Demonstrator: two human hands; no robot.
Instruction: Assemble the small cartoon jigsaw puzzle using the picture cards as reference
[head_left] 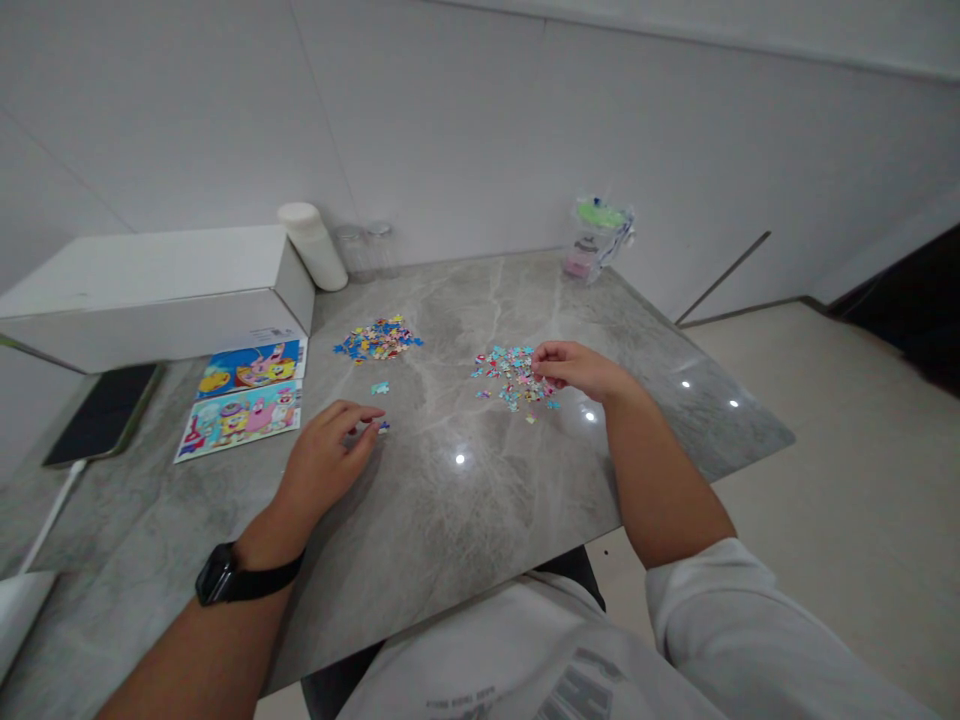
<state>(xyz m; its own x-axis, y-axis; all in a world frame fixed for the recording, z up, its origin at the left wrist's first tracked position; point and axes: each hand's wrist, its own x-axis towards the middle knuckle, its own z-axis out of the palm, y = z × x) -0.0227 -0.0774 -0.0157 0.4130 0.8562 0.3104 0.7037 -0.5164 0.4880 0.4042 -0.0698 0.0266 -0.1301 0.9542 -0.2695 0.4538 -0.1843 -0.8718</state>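
Note:
My left hand (334,447) is low over the table, thumb and index finger closing on a small dark-and-light puzzle piece (384,427) at the fingertips. Just beyond it lies a single light-blue puzzle piece (380,388). My right hand (574,368) is at the right edge of a loose pile of light-blue and pink puzzle pieces (510,372). Its fingers are curled together, and what they pinch, if anything, is hidden. Farther left is a second pile of blue and yellow puzzle pieces (379,340), apart from both hands.
Two cartoon picture cards (240,418) lie left, beside a phone (103,415) with a white cable. Behind them stand a white box (150,290), a white bottle (313,247) and two clear glasses (367,252). A plastic bag with a green-topped container (596,240) is at the back right.

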